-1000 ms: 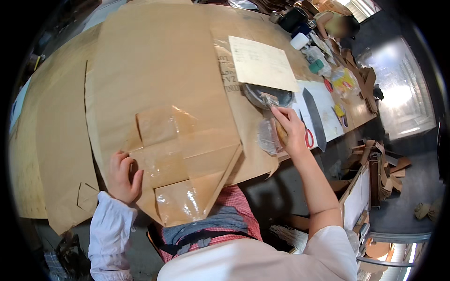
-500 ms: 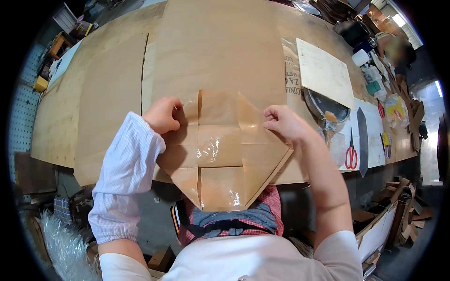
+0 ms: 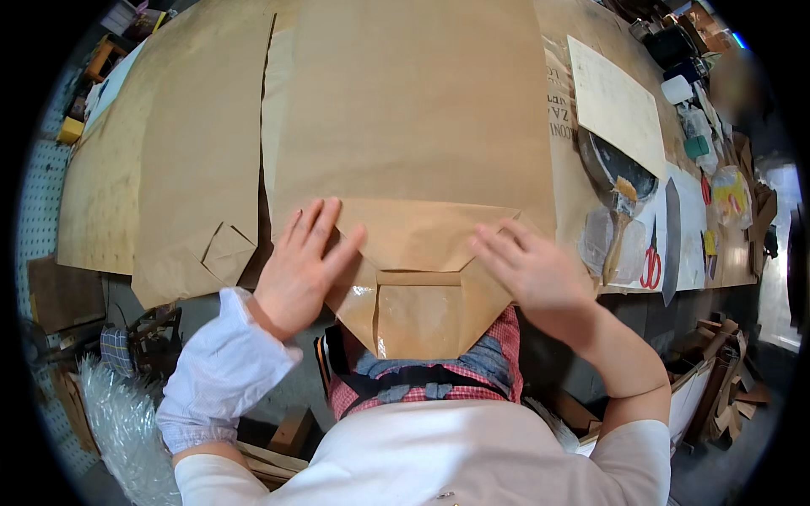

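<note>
A large brown kraft paper bag (image 3: 413, 126) lies before me, its near end reaching past the table edge toward my lap. The far flap (image 3: 426, 234) of that end is folded down toward me. Beneath it the near flap (image 3: 422, 316) lies spread out, with shiny wet patches on its left side. My left hand (image 3: 297, 274) rests on the left end of the folded flap, fingers outstretched. On its right end my right hand (image 3: 538, 271) lies with the fingers laid flat, partly hiding the corner. Neither hand grips anything.
Another brown paper bag (image 3: 202, 118) with a folded end lies at the left. To the right are a dark bowl (image 3: 612, 169) partly under a pale board (image 3: 618, 105), a brush (image 3: 623, 207), red-handled scissors (image 3: 650, 266) and a long dark blade (image 3: 672, 236).
The far flap has been folded down over the middle of the bag end. Both hands, pinched at its corners before, now lie flat on the fold. My view has shifted slightly.
</note>
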Available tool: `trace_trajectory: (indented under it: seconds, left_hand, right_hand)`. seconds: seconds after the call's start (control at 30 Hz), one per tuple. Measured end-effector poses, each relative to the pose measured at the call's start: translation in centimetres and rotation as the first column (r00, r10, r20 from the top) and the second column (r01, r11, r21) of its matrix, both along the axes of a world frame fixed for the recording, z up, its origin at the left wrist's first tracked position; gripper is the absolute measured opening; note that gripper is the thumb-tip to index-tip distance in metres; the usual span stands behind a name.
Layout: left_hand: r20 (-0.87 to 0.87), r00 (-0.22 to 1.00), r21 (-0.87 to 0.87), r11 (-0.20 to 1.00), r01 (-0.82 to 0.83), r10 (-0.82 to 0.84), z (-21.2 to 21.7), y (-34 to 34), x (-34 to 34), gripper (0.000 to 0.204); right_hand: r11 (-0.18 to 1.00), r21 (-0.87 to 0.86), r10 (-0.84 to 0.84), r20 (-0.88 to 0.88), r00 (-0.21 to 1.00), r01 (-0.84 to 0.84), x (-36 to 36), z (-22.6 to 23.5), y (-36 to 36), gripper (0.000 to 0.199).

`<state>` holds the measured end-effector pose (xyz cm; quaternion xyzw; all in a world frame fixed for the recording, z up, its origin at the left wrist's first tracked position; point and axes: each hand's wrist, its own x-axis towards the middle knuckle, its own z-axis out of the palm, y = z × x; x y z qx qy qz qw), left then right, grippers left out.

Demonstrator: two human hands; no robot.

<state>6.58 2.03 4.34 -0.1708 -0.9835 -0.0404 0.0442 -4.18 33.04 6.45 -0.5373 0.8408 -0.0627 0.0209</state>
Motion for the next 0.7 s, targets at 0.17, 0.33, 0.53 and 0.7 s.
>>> trace_trajectory:
  seconds: [0.17,0.33,0.53,0.7]
  left_hand:
    - [0.027,0.989,-0.090,0.985,0.146,-0.144,-0.2,1.2,-0.2,0.049]
    - [0.378,0.879,0.670,0.742,-0.042,-0.291,0.2,-1.0,-0.7,0.027]
    - [0.373,0.868,0.490,0.864,0.116,-0.328,0.3,-0.3,-0.4,0.037]
    - [0.289,0.927,0.378,0.918,0.119,-0.240,0.7,-1.0,1.2,0.040]
  right_hand:
    - [0.998,-0.054,-0.026,0.157,0.987,0.035,0.5,-1.1,0.6,0.058]
    - [0.941,-0.158,-0.255,0.255,0.933,0.301,2.9,-3.1,4.3,0.047]
    - [0.931,-0.262,-0.201,0.212,0.956,0.254,6.3,-3.9,0.9,0.046]
    - [0.888,-0.358,-0.114,0.438,0.892,0.290,4.0,-4.1,2.6,0.050]
